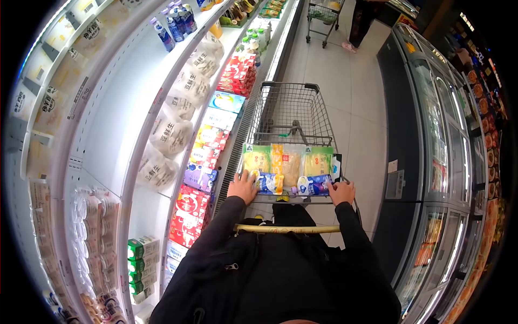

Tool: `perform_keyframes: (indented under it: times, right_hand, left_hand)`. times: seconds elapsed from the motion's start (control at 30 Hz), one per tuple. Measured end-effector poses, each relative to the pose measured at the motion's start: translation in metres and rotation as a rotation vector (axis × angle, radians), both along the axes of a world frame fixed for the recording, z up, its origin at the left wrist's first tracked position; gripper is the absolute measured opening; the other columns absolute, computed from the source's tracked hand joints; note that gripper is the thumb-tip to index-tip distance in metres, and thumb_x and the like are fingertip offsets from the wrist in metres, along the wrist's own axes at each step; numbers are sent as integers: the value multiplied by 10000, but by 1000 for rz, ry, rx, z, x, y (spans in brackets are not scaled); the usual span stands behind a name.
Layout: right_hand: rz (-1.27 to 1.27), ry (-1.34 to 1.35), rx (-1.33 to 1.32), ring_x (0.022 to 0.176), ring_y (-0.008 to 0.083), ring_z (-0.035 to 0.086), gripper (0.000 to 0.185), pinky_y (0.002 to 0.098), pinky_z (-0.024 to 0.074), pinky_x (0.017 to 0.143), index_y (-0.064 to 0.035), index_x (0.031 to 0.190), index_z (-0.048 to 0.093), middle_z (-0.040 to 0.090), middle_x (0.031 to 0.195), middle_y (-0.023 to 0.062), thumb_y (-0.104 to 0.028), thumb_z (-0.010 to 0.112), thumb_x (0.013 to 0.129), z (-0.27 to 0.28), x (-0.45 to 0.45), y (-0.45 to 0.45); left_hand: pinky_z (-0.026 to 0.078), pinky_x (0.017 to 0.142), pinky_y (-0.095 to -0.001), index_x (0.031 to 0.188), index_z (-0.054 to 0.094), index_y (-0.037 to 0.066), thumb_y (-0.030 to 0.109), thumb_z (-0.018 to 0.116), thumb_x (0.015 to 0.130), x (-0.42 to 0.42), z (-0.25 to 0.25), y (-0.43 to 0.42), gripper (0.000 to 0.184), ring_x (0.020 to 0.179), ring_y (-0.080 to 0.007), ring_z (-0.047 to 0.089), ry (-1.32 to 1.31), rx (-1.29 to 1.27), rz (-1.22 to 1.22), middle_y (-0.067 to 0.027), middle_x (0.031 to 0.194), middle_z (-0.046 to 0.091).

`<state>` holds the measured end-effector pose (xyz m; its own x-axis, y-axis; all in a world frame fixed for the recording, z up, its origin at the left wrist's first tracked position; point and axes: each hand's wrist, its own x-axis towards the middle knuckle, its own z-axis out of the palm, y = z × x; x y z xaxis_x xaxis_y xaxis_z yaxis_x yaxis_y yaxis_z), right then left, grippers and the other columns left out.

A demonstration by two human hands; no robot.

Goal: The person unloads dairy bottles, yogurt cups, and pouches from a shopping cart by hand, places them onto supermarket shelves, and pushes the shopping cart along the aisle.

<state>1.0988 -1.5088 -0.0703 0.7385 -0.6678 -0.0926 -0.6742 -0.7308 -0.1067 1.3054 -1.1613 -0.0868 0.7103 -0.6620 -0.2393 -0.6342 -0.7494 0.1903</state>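
Two blue pouches lie side by side just below the centre of the frame, the left pouch (269,183) partly orange, the right pouch (314,186) purplish. Behind them three packets (291,164) stand in a row in the shopping cart (294,108). The left hand (243,187) is at the left pouch's outer end, fingers bent; the right hand (341,193) is likewise at the right pouch's outer end. I cannot tell whether either is gripping. A yellow bar (286,229) crosses below. Lit shelves (116,92) with bagged goods (172,132) and red cartons (189,216) fill the left; freezers (431,129) line the right. At top centre-right, another cart (322,15) and a person (362,24) stand in the aisle ahead
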Motion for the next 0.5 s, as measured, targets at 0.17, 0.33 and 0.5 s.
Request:
perform_keyframes:
  times: [0.17,0.33,0.5]
  right_hand:
    - [8,28,19,1071,369,567,476,480,441,936,-89,838,804,746,928,105,-527,643,937,4,18,-18]
    - [13,53,53,1140,388,556,476,499,441,978,-98,853,808,744,951,104,-534,637,934,1,35,-37]
    - [-12,60,39,1146,381,552,473,500,432,993,-106,889,822,750,990,93,-541,639,928,4,52,-53]
  left_hand:
    - [517,976,-537,1457,520,197,468,645,949,14,-2,-17,590,1355,-436,456,-17,-1,10,-138,1524,456]
    - [540,944,-523,1457,519,211,459,656,935,31,-5,-32,594,1338,-425,470,-4,-45,7,-135,1484,480]
    - [539,954,-524,1434,536,216,451,658,933,43,-1,-49,566,1294,-432,498,-26,-38,3,-127,1452,508]
